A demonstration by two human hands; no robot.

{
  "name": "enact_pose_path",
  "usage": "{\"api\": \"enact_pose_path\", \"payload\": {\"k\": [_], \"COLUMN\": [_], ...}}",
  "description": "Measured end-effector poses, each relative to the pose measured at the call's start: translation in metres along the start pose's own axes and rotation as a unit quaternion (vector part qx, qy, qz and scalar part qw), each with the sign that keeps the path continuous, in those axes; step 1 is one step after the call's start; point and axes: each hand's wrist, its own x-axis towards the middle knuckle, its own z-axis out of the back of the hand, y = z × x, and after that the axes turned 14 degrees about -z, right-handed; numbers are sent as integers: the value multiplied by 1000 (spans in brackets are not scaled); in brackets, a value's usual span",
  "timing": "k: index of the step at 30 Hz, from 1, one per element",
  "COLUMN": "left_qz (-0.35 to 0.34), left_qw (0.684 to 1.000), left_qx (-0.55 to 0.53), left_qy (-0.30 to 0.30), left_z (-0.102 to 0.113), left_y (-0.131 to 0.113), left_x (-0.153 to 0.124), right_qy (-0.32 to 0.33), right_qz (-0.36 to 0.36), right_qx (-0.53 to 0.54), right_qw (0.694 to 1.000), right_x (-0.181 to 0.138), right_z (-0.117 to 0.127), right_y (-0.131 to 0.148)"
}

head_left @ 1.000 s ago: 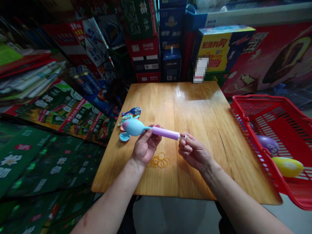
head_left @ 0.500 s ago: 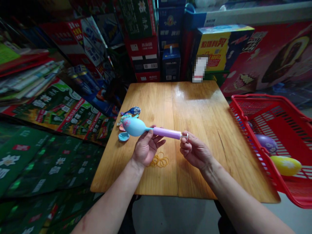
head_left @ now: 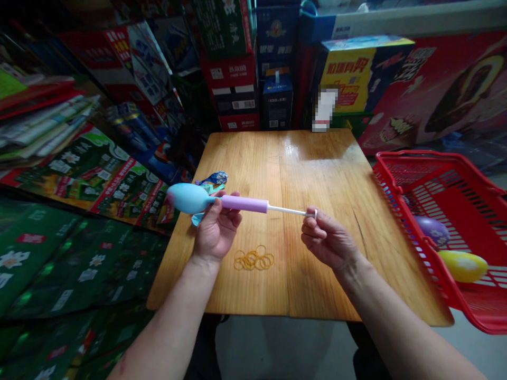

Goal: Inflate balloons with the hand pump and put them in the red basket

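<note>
My left hand [head_left: 216, 229] is closed round the front of a purple hand pump [head_left: 243, 203], pinching the neck of a partly filled light-blue balloon [head_left: 189, 198] on its nozzle. My right hand [head_left: 327, 240] is closed on the pump's white plunger handle [head_left: 312, 213], and the white rod shows drawn out between barrel and hand. Both hands hover above a wooden table [head_left: 317, 174]. A heap of yellow rubber bands [head_left: 253, 259] lies on the table below the pump. Several flat balloons [head_left: 216, 179] lie near the table's left edge, partly behind the blue one.
A red plastic basket [head_left: 443, 179] stands at the right of the table and holds a purple balloon [head_left: 433, 229] and a yellow balloon [head_left: 462, 265]. Stacked printed cartons [head_left: 237, 79] ring the table at the back and left. Green cartons [head_left: 79, 221] slope along the left.
The pump's barrel and the blue balloon have moved left with my left hand, and the white plunger rod has come out. My right hand has shifted slightly right.
</note>
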Motion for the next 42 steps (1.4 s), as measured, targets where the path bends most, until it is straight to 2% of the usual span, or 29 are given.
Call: {"api": "enact_pose_path", "payload": {"k": [4, 7, 12, 18, 20, 25, 29, 33, 39, 42], "left_qz": [76, 92, 91, -1, 16, 98, 96, 101, 10, 40], "left_qw": [996, 995, 995, 999, 999, 995, 995, 994, 1000, 999], "left_qx": [-14, -29, -39, -32, -27, -20, -34, -33, -11, 1], "left_qy": [35, 26, -14, -1, 10, 20, -2, -8, 6, 25], "left_z": [-4, -9, -8, 2, 2, -5, -9, -7, 1, -1], "left_y": [14, 25, 22, -1, 2, 26, 35, 30, 10, 14], "left_x": [-18, -26, -16, 6, 2, -18, -21, -11, 2, -9], "right_qy": [-3, 12, 21, 34, 28, 3, -9, -1, 15, -2], "right_qz": [-23, -32, -46, -13, -12, -33, -44, -51, -22, -18], "right_qx": [19, 24, 26, 26, 22, 18, 23, 39, 23, 23], "right_qw": [1000, 999, 998, 999, 999, 999, 999, 998, 999, 1000], "right_x": [7, 13, 13, 0, 1, 12, 15, 10, -2, 2], "right_z": [0, -1, -3, -4, -3, 1, 3, 2, 1, 2], "right_y": [-14, -27, -23, 0, -4, -23, -24, -13, 9, 1]}}
